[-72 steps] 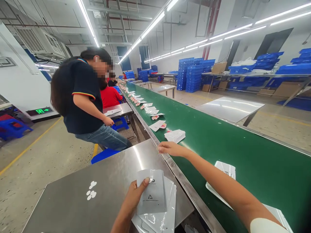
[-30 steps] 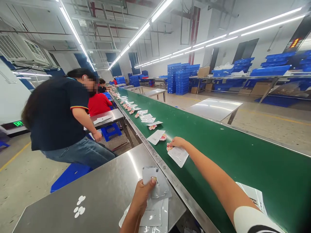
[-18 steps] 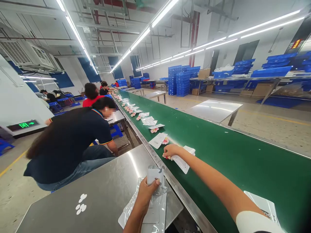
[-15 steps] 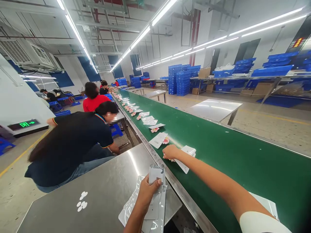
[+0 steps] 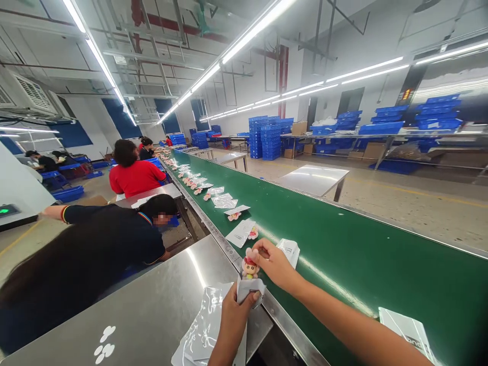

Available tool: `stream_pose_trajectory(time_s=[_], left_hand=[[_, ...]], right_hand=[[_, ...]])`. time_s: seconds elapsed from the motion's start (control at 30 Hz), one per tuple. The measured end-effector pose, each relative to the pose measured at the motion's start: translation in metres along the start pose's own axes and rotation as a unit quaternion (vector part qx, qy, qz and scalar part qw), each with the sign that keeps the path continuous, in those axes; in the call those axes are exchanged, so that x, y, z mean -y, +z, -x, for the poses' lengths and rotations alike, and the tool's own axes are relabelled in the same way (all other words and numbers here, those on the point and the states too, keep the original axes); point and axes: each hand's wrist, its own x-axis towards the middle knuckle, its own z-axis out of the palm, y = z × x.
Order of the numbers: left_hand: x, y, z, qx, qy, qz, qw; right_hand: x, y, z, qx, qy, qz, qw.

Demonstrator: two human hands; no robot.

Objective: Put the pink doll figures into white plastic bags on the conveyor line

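My left hand (image 5: 235, 311) is closed round a small whitish plastic bag (image 5: 249, 292), held above the metal table beside the belt. Between the fingertips of my right hand (image 5: 276, 264) is the pink top of a small figurine (image 5: 250, 268) with a pale face and a red band. The figurine stands upright at the bag's mouth; its lower part is hidden by the bag. Beneath my left forearm lies a heap of flat clear-and-white bags (image 5: 202, 325). Just beyond my right hand a white packet (image 5: 290, 250) rests on the green belt.
The green conveyor belt (image 5: 335, 244) runs away to the far left, carrying several packets and pink figurines along its near side. White round pieces (image 5: 104, 341) lie on the metal table (image 5: 152, 310). A person in a dark shirt (image 5: 102, 254) bends down at left. Another packet (image 5: 406, 330) lies at right.
My right hand has come back from the belt with a figurine and brought it to the bag in my left hand. The view has turned a little to the right.
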Motion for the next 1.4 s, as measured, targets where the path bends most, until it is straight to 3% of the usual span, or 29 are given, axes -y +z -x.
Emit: stream_pose_trajectory(time_s=[0.13, 0.23, 0.3, 0.37, 0.43, 0.47, 0.57, 0.63, 0.67, 0.7, 0.77, 0.83, 0.9, 0.97, 1.07, 1.17, 1.27, 1.33, 1.37, 1.4], left_hand=[[-0.005, 0.007, 0.008, 0.010, -0.006, 0.012, 1.000], [-0.011, 0.012, 0.011, 0.104, 0.013, 0.049, 0.993], [-0.014, 0.019, 0.010, 0.149, 0.029, 0.071, 0.986], [-0.016, 0.029, 0.010, 0.150, 0.051, 0.061, 0.986], [-0.019, 0.040, 0.010, 0.151, 0.075, 0.013, 0.986], [-0.021, 0.044, 0.009, 0.178, 0.094, -0.012, 0.979], [-0.031, 0.045, -0.005, 0.367, 0.157, -0.079, 0.913], [-0.035, 0.037, -0.030, 0.430, 0.186, -0.180, 0.865], [-0.034, 0.033, -0.045, 0.387, 0.193, -0.262, 0.862], [-0.031, 0.029, -0.062, 0.288, 0.195, -0.366, 0.863], [-0.019, 0.028, -0.092, 0.172, 0.184, -0.446, 0.859], [-0.001, 0.033, -0.112, 0.116, 0.181, -0.490, 0.845], [0.015, 0.041, -0.120, 0.095, 0.193, -0.522, 0.825], [0.025, 0.045, -0.121, 0.087, 0.212, -0.546, 0.806], [0.023, 0.044, -0.115, 0.086, 0.243, -0.570, 0.781], [0.003, 0.035, -0.100, 0.089, 0.275, -0.577, 0.764], [-0.026, 0.016, -0.079, 0.112, 0.301, -0.572, 0.755], [-0.047, -0.004, -0.067, 0.132, 0.301, -0.532, 0.780], [-0.056, -0.015, -0.064, 0.145, 0.296, -0.483, 0.811], [-0.063, -0.025, -0.062, 0.155, 0.276, -0.368, 0.874]], right_hand=[[-0.004, -0.009, 0.019, -0.022, 0.010, 0.079, 0.997], [-0.004, -0.016, 0.033, -0.005, -0.007, 0.135, 0.991], [0.002, -0.022, 0.044, 0.047, -0.059, 0.186, 0.980], [0.009, -0.031, 0.056, 0.119, -0.097, 0.236, 0.959], [0.014, -0.042, 0.067, 0.159, -0.087, 0.276, 0.944], [0.015, -0.049, 0.072, 0.170, -0.065, 0.283, 0.942], [0.004, -0.077, 0.080, 0.195, 0.025, 0.270, 0.942], [-0.014, -0.103, 0.080, 0.167, 0.093, 0.289, 0.938], [-0.025, -0.118, 0.080, 0.138, 0.123, 0.312, 0.932], [-0.036, -0.133, 0.080, 0.110, 0.150, 0.339, 0.922], [-0.056, -0.163, 0.080, 0.087, 0.198, 0.387, 0.896], [-0.069, -0.187, 0.082, 0.105, 0.224, 0.429, 0.869], [-0.071, -0.198, 0.081, 0.109, 0.228, 0.485, 0.837], [-0.063, -0.191, 0.074, 0.070, 0.177, 0.552, 0.812], [-0.048, -0.150, 0.050, 0.018, -0.001, 0.599, 0.801], [-0.044, -0.091, 0.017, 0.051, -0.181, 0.574, 0.797], [-0.047, -0.048, -0.009, 0.109, -0.239, 0.530, 0.806], [-0.047, -0.035, -0.018, 0.131, -0.199, 0.468, 0.851], [-0.046, -0.032, -0.020, 0.132, -0.164, 0.417, 0.884], [-0.044, -0.032, -0.021, 0.125, -0.125, 0.351, 0.919]])
